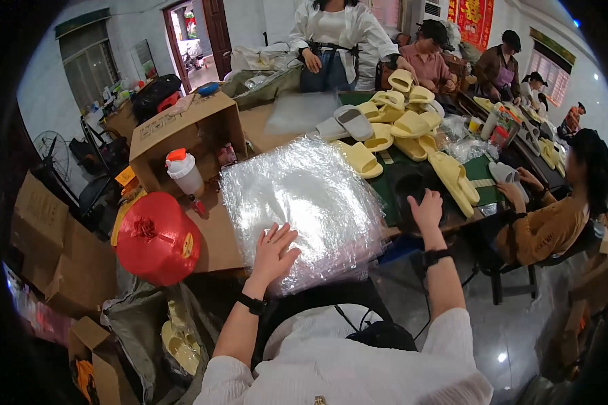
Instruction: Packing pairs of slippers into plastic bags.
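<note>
A stack of shiny clear plastic bags (pixel 311 196) lies on the table in front of me. My left hand (pixel 274 251) rests on its near left part, fingers spread and holding nothing. To the right of the stack, my right hand (pixel 425 208) is over a dark, flat surface (pixel 410 185), with thumb and fingers apart and nothing visible in them. Beyond it is a heap of pale yellow slide sandals (pixel 412 125). One yellow slide (pixel 452 179) lies close to the right hand, and a grey slide (pixel 355 123) sits at the heap's left.
An open cardboard box (pixel 182 125), a white bottle with an orange cap (pixel 184 172) and a large red roll of plastic twine (pixel 157 238) stand at left. At right, a seated person (pixel 554 216) handles a grey slide (pixel 507 177). Another person (pixel 334 47) stands across the table.
</note>
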{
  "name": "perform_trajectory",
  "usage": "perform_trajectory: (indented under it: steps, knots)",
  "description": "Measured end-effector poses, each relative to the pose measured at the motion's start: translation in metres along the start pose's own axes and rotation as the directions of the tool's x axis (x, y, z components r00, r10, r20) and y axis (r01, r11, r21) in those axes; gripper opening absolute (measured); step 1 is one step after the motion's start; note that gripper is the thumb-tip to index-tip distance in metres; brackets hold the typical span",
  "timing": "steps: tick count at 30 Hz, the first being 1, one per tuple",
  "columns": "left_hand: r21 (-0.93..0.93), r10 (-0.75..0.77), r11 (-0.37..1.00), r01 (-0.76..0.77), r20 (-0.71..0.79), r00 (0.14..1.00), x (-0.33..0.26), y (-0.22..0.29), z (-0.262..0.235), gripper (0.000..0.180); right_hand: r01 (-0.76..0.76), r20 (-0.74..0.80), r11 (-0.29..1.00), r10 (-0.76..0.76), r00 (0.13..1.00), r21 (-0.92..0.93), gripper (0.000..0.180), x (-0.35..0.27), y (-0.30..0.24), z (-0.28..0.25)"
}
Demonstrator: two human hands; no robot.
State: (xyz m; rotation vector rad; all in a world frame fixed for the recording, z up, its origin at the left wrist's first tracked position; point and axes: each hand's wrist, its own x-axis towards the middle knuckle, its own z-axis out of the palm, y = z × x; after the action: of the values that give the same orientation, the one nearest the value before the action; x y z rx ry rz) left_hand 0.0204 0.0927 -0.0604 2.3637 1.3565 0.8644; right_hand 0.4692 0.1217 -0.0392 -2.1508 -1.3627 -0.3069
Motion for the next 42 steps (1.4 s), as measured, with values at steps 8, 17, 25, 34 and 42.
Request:
perform_trajectory:
  steps: [8,17,25,34,42]
  knots:
    - [0.014,-0.016,1.0,0.015,0.015,1.0,-0.005,0.002,-0.002,0.048,-0.144,0.184,0.988,0.152,0.971,-0.055,0.041,0.071,0.021,0.043]
    - [0.036,-0.02,0.999,0.019,0.013,1.0,-0.005,0.0,-0.005,0.048,0.054,0.075,0.97,-0.074,0.994,0.237,0.031,0.033,-0.004,0.015]
    - [0.023,-0.024,0.999,0.024,0.017,1.0,-0.003,0.007,-0.007,0.048,0.366,-0.067,0.759,-0.394,0.917,0.538,0.019,-0.051,-0.145,-0.039]
    - [0.124,0.006,0.992,-0.003,-0.024,1.0,-0.005,-0.017,0.007,0.036,0.425,0.258,0.697,-0.65,0.715,0.577,0.035,-0.096,-0.192,0.007]
    - [0.108,0.023,0.994,-0.014,-0.081,0.996,-0.005,-0.007,0.003,0.034,0.453,0.279,0.835,-0.536,0.797,0.312,0.036,-0.092,-0.214,0.026]
